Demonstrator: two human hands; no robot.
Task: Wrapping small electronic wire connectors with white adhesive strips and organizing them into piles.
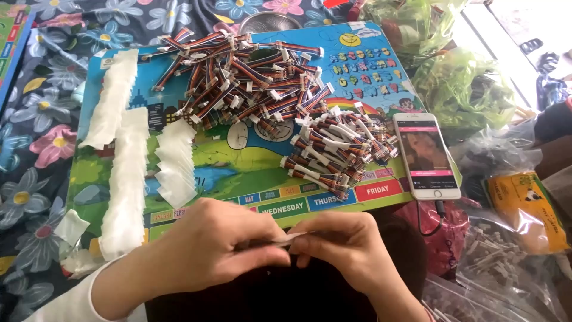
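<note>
Nearest the glossy picture board [238, 173], the left hand [208, 244] and right hand [348, 247] pinched a thin pale strip [291, 238] between them. On the board lay white paper strips [128, 179]; farther up it, ribbon cables [256, 77] lay heaped.

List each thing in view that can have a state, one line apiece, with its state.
Left hand: grip pinched on the thin white strip.
Right hand: grip pinched on the same strip.
Thin white strip: held taut between both hands.
White smartphone: screen lit, lying flat.
Multicoloured ribbon cables with white connectors: loose, heaped.
Bound cable bundles: piled.
White translucent small bags: fanned in overlapping rows.
</note>
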